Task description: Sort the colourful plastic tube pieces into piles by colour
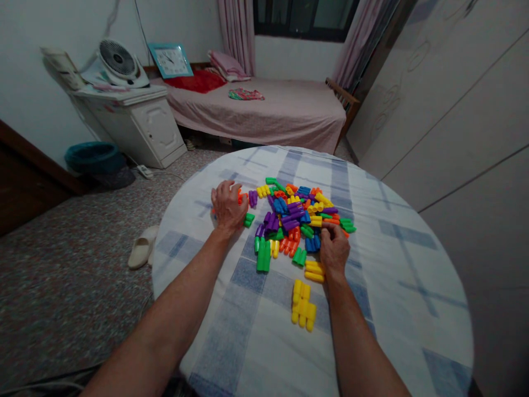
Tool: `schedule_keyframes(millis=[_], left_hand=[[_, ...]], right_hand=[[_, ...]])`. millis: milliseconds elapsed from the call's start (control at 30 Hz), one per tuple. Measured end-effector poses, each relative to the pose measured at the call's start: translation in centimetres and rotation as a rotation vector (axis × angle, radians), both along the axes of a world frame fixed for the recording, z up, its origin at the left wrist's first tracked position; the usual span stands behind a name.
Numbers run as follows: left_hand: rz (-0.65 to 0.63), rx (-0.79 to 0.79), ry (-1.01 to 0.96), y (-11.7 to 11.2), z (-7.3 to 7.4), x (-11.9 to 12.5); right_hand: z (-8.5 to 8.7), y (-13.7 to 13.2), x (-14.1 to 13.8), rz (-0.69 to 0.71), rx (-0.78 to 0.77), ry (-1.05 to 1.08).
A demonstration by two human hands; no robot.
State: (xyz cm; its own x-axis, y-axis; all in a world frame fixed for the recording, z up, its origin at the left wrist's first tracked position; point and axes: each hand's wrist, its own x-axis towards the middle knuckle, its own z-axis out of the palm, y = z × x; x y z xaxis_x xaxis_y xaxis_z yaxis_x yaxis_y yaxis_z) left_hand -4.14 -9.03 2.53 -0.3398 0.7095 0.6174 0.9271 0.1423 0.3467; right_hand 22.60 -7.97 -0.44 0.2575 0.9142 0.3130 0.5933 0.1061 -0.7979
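Observation:
A pile of bullet-shaped plastic building blocks [294, 212] in purple, yellow, blue, green and orange lies on the table. My left hand [228, 205] rests at the pile's left side, fingers apart and curved over orange blocks [243, 197] it partly hides. Beside its wrist is a green block [248, 220]. At the pile's right edge, my right hand [335, 248] has its fingers bent together near a yellow block [316, 221]; what they hold, if anything, is hidden. Yellow blocks [314, 271] lie by that wrist. Closer to me sits a joined yellow cluster [303, 306].
The round table has a blue-and-white checked cloth [397, 264]. Beyond it stand a bed [289, 105] and a white cabinet [155, 127] with a fan [119, 60]. A bin [97, 160] and a slipper [141, 251] are on the floor at left. A wardrobe [463, 110] borders the right side.

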Motion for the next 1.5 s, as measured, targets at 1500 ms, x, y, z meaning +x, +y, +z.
schedule_keyframes(millis=[1500], left_hand=[[-0.624,-0.185,-0.339,0.5,-2.6,5.7]], right_hand=[[0.3,-0.2,-0.1,0.019,-0.006,0.009]])
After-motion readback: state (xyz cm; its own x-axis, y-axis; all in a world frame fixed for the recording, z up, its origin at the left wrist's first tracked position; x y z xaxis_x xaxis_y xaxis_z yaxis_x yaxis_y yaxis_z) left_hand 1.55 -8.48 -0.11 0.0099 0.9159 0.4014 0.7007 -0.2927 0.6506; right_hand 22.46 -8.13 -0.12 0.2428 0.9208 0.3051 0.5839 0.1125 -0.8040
